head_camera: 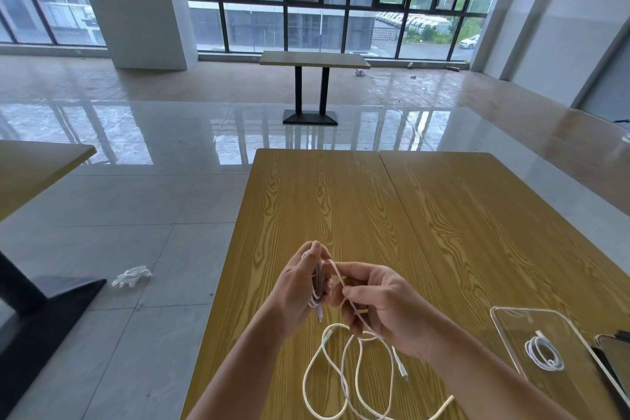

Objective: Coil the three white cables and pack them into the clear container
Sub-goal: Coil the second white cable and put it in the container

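Head view: the left hand (300, 283) is gripping a small bundle of wound white cable (318, 286), one plug hanging just below the palm. The right hand (381, 300) is pinching the same cable's loose strand close beside the left, hands nearly touching. The slack is lying in loops (344, 375) on the wooden table (341, 198). To the right, a clear container (504, 324) is holding a coiled cable (544, 354).
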The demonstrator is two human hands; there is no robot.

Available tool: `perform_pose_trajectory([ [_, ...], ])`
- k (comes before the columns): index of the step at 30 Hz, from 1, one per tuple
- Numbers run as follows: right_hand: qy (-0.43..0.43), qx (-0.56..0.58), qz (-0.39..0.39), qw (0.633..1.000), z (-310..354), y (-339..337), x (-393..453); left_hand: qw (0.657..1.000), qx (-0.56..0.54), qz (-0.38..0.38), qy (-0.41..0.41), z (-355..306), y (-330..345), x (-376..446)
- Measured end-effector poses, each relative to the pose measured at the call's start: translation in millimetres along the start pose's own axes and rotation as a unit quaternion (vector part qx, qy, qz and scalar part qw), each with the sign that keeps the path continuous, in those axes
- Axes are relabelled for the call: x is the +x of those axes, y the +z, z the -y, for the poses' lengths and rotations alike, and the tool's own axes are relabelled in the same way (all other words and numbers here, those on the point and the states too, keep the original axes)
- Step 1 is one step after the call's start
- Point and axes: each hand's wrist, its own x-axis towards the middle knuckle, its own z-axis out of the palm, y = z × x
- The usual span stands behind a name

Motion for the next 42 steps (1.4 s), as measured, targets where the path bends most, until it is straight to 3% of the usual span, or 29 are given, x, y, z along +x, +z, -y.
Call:
perform_pose_trajectory([
  [3,-0.018,-0.001,-0.031,0.999,-0.3,-2.2,-2.6,1.000,-0.019,-0.016,-0.003,2.2,-3.1,3.3],
  [8,-0.069,-0.057,-0.145,0.985,-6.2,5.1,2.9,1.000,-0.009,0.008,-0.014,4.1,6.2,0.5],
  [14,-0.066,-0.163,-0.180,0.968,-15.7,16.2,10.0,0.999,-0.023,0.047,-0.010,10.5,17.7,-4.2],
  [18,-0.067,-0.188,-0.149,0.968,-13.7,18.2,7.2,0.999,-0.031,0.001,-0.008,10.3,14.3,-3.2],
  [23,-0.026,-0.230,-0.070,0.970,-15.4,14.7,-1.8,0.985,-0.129,-0.109,-0.016,1.4,7.2,1.8],
  [30,0.130,-0.374,0.049,0.917,-15.0,3.4,-14.3,0.953,-0.276,-0.126,-0.009,-11.5,-25.6,10.8],
  [35,0.172,-0.448,-0.066,0.875,-19.2,-8.9,-5.2,0.983,-0.177,-0.047,0.003,-17.0,-27.3,7.1],
  [38,0.144,-0.437,-0.130,0.878,-18.2,-12.7,0.5,0.996,-0.087,-0.018,0.013,-17.2,-23.8,3.1],
  [42,0.095,-0.389,-0.190,0.896,-11.3,-11.7,0.2,0.999,-0.021,-0.039,0.009,-17.1,-20.1,1.2],
])
